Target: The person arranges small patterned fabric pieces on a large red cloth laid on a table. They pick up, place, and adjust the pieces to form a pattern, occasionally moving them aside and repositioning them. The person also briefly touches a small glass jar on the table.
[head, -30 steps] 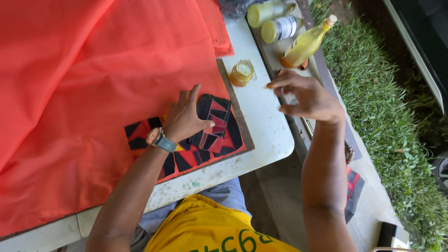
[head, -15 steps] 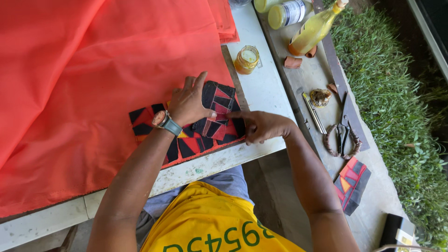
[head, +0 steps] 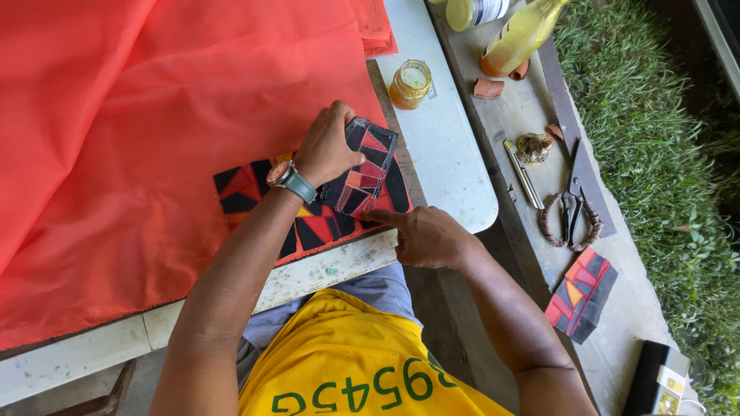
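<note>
From my remote seat: patchwork panel half under my left hand, yellow bottle top cropped.

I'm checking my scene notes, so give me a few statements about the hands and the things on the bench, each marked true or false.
1. The left hand presses on the black-and-red patchwork piece. True.
2. The right hand holds the scissors. False: the scissors with wrapped handles lie untouched on the grey bench; the right hand rests at the patchwork's edge.
3. The small glass jar of yellow stuff stands on the white table. True.
4. The second patchwork piece lies on the orange cloth. False: it lies on the bench.
</note>
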